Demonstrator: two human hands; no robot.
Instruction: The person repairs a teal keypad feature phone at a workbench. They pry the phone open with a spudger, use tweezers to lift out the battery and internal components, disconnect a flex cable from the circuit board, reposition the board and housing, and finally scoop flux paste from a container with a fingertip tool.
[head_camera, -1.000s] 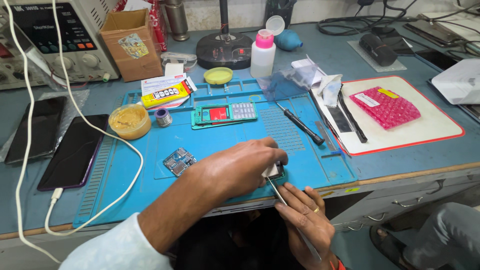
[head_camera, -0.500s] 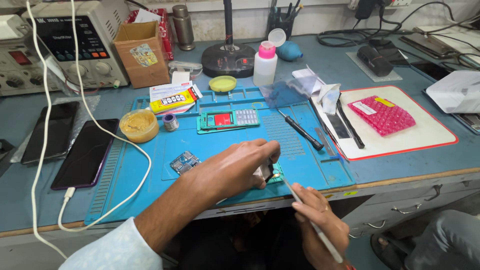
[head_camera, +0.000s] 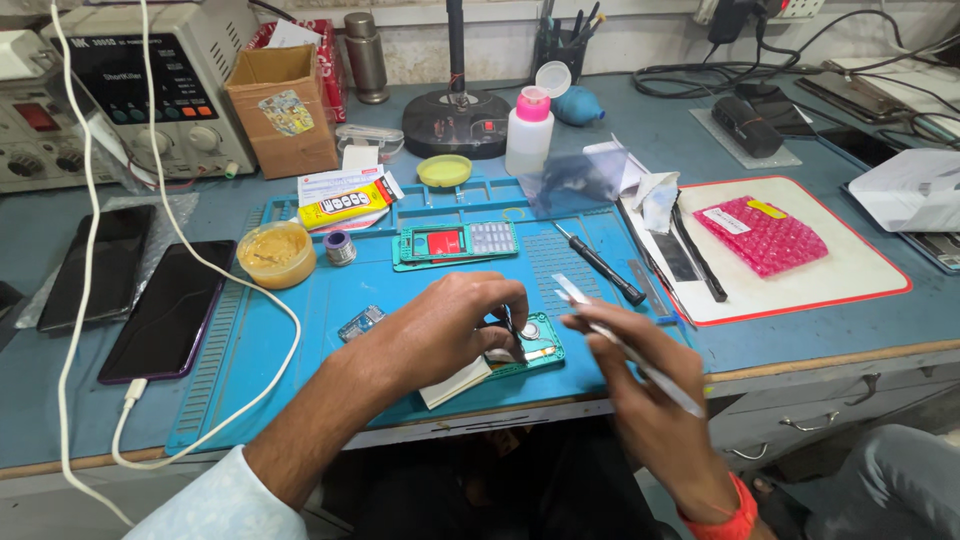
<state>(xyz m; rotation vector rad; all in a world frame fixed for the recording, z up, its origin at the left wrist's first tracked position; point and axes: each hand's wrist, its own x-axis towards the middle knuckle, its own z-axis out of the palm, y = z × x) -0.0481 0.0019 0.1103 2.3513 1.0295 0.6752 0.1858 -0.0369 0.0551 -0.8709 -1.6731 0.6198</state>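
Now the left hand (head_camera: 450, 325) has shifted a little so the small green circuit board (head_camera: 528, 345) under it shows more plainly than it did 0.5 s ago, when the fingers covered most of it. That hand's grip is clamped on a thin dark tool (head_camera: 513, 332), its tip resting on the board. The right hand (head_camera: 640, 385) has come up from below the worktop edge and is level with the board, its grip closed on a slim white tool (head_camera: 620, 345) that slants up to the left, the point hovering just beside the board rather than on it. To my eye this means both tools are being brought to bear on the same spot.

As for the board, it lies flat at the near edge of the blue mat (head_camera: 300, 330), green, roughly rectangular, with a round silvery part near its middle; a pale slip of paper (head_camera: 455, 383) sticks out beneath the left hand. A second, larger green board (head_camera: 450, 243) with a red patch and a grey keypad sits well apart, further up the mat.
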